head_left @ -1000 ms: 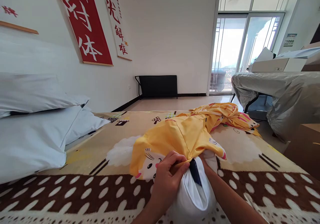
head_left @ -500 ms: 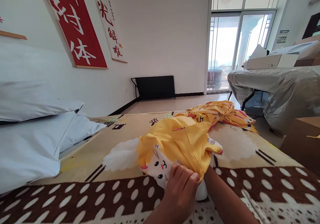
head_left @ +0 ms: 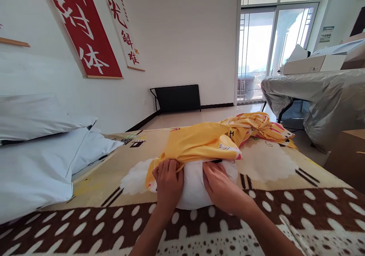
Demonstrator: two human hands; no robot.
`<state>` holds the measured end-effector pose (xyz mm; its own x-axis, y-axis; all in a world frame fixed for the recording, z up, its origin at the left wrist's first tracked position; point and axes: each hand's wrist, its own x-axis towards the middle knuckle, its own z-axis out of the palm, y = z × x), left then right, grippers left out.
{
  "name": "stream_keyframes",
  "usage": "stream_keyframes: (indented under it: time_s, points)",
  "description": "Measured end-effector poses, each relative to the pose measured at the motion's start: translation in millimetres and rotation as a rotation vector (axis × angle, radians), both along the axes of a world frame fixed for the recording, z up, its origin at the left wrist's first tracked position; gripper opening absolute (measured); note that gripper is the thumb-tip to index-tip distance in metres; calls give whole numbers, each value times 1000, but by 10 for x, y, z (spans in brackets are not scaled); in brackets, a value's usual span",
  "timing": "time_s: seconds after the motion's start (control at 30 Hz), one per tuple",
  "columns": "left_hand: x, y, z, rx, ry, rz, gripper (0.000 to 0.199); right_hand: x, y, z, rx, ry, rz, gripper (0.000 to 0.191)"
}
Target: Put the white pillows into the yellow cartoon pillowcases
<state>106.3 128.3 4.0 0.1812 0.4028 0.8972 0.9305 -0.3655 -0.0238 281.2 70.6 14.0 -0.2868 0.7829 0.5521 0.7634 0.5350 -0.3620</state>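
Note:
A yellow pillowcase (head_left: 196,140) with white cat-face prints covers the far part of a small white pillow (head_left: 192,189). The pillow's near end is bare and faces me. My left hand (head_left: 170,180) is closed on the case's edge at the pillow's left side, with fabric bunched under the fingers. On the right of the bare end, my right hand (head_left: 221,185) is closed on the white pillow, its fingertips close to the case's opening. Just above those fingers shows a small black patch.
More yellow printed cloth (head_left: 256,124) lies crumpled behind. White pillows (head_left: 37,172) are stacked at left. Everything rests on a beige and brown patterned blanket (head_left: 94,220). A plastic-covered table (head_left: 316,83) with boxes stands at right, near a cardboard box (head_left: 346,161).
My hands have moved apart, the left to the left and the right out from behind the cloth. The yellow case has shifted back, uncovering more of the white pillow.

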Motion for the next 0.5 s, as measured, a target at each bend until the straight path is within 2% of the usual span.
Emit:
stream_keyframes:
  time_s: [0.1, 0.2, 0.27, 0.37, 0.43, 0.5]
  points:
    - [-96, 41, 22, -6, -155, -96, 10, -212, -346, -19, 139, -190, -46, 57]
    - [-94, -28, 55, 87, -227, -219, 13, -504, -426, -210, 284, -231, -224, 54]
    - [-52, -107, 73, 162, -188, -282, 14, -651, -335, -354, 304, -208, -316, 51]
    - [52, -230, 71, 224, -109, -363, 18, -715, -111, -474, 297, -135, -363, 49]
    - [145, -311, 39, 221, -92, -435, 21, -658, 42, -478, 306, -43, -342, 48]
    - [256, -398, -16, 190, -77, -525, 23, -555, 184, -446, 319, 144, -245, 44]
